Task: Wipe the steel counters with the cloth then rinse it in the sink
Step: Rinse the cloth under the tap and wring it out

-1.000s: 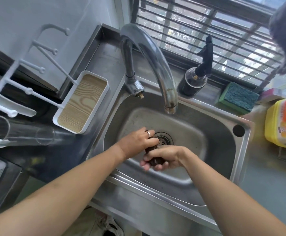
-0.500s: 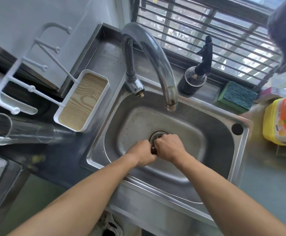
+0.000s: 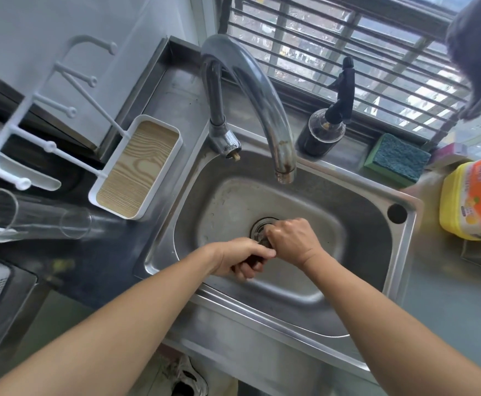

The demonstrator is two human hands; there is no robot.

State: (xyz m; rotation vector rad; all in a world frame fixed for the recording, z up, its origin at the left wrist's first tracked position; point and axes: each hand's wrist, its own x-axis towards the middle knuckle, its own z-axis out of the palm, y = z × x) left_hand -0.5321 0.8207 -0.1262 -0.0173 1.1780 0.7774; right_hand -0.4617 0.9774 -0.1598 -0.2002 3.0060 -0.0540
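Observation:
Both my hands are down in the steel sink (image 3: 362, 224), just in front of the drain (image 3: 259, 225). My left hand (image 3: 240, 257) and my right hand (image 3: 292, 242) are closed together on a small dark cloth (image 3: 252, 262). Only a dark strip of the cloth shows between my fingers; the rest is hidden in my fists. The curved faucet (image 3: 265, 95) arches over the basin, and no water comes from its spout. The steel counter (image 3: 448, 304) runs to the right of the sink.
A white tray with a wood-grain base (image 3: 139, 167) sits left of the sink beside a clear glass (image 3: 33, 215). On the back ledge stand a dark pump bottle (image 3: 323, 132) and a green sponge (image 3: 396, 160). A yellow tub (image 3: 473, 195) stands at the right.
My right hand has turned over from palm-up to knuckles-up, and both fists have twisted around the cloth. They stay low in the basin near the drain.

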